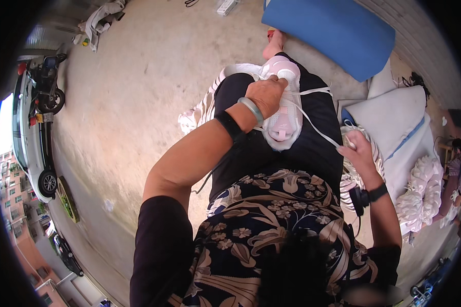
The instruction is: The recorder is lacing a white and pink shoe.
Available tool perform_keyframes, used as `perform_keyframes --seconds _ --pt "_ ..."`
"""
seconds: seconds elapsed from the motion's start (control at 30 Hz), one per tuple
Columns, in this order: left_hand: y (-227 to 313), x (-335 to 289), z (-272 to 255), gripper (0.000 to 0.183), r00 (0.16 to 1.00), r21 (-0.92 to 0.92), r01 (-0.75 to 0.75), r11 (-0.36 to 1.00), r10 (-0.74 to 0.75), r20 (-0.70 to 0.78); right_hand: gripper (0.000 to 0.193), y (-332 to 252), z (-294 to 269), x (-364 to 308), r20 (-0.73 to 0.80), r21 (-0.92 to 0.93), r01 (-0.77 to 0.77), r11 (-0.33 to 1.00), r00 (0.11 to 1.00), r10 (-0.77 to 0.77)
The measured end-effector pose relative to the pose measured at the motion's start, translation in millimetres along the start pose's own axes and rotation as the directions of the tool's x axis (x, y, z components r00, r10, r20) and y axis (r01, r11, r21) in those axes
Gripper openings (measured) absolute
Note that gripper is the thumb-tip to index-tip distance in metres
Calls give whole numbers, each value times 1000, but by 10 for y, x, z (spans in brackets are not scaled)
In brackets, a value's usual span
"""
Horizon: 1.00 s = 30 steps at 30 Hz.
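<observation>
**White lace drawn out from a shoe held on the lap**

A pink-and-white shoe (283, 122) is rested on the seated person's lap, over black trousers (320, 110), with its toe pointed away from the body and its heel tab turned toward the waist. The left hand (266, 97) is laid over the lacing, its fingers bent together; whether a lace or the shoe's tongue is pinched there cannot be told. By the right hand (360, 150), a white lace (320, 133) is grasped near its end, between thumb and fingers, and is stretched from the shoe to a place beside the right thigh. Another white strand (315, 91) is spread across the trousers, out of the right hand's grasp.

A pale bracelet (251, 111) and a black band (230, 127) are worn on the left wrist; a dark device (360, 199) is strapped to the right one.

Beyond the lap, a blue mat (335, 36) is set on the concrete floor (133, 66). At the right, pale sheets (386, 123) are laid near a pink-and-white pile (420, 192). At the far left, a motorcycle (50, 84) and a white car (32, 148) are seen parked.
</observation>
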State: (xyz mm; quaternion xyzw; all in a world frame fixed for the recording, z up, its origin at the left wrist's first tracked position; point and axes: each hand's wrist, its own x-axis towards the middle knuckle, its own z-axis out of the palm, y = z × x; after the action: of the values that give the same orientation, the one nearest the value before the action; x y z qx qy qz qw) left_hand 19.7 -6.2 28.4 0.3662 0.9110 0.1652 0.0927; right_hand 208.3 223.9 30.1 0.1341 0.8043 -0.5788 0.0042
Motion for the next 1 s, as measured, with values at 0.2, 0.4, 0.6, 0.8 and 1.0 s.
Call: perform_keyframes --seconds 0.2,0.4,0.6,0.8,1.0 --pt "22 71 -106 27 997 50 1 999 -5 71 23 -197 667 586 96 -461 317 829 946 -309" --pt "-254 86 -234 27 996 -165 29 986 -14 90 26 -258 774 770 240 -456 261 851 957 -164" --pt "-337 -25 -687 22 953 -859 304 413 -130 274 22 -422 796 698 375 -243 281 929 910 -177" --pt "-396 -61 -533 18 962 -948 271 166 -86 260 19 -590 818 627 522 -58 202 978 841 -143" --pt "-384 -50 -592 12 853 -605 490 628 -200 482 18 -452 729 485 509 -161 173 972 858 -68"
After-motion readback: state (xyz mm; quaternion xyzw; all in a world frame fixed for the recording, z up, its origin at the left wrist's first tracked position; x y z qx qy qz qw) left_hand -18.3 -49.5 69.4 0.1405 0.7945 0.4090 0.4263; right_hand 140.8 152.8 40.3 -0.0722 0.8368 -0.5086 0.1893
